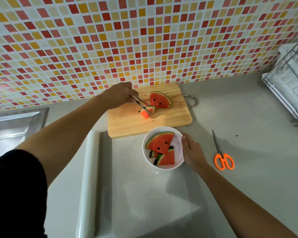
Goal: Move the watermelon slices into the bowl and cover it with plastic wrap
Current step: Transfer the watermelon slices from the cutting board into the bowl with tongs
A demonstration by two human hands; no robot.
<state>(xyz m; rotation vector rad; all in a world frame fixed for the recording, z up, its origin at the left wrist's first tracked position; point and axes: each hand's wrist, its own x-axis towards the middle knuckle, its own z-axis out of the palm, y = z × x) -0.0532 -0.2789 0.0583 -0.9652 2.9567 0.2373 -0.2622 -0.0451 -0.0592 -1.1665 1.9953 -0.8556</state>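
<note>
My left hand (118, 95) is closed on a pair of tongs (140, 104), and their tips pinch a small slice (147, 112) on the board (170, 117). My right hand (190, 150) rests curled against the right rim of the bowl (179, 158), steadying it on the desk (239, 117). Several slices already lie in the bowl; a stack (160, 100) waits on the board behind the one I grip. I should squeeze just enough to hold, since the flesh looks soft and wet and would probably tear or slip. Catching it nearer the rind seems safer. I'd lift it straight up, carry it low over the board's front edge, and lay it in the open right side of the bowl rather than drop it. The wrap (89, 177) lies unrolled to the left, with the scissors (223, 157) to the right, for afterwards.
</note>
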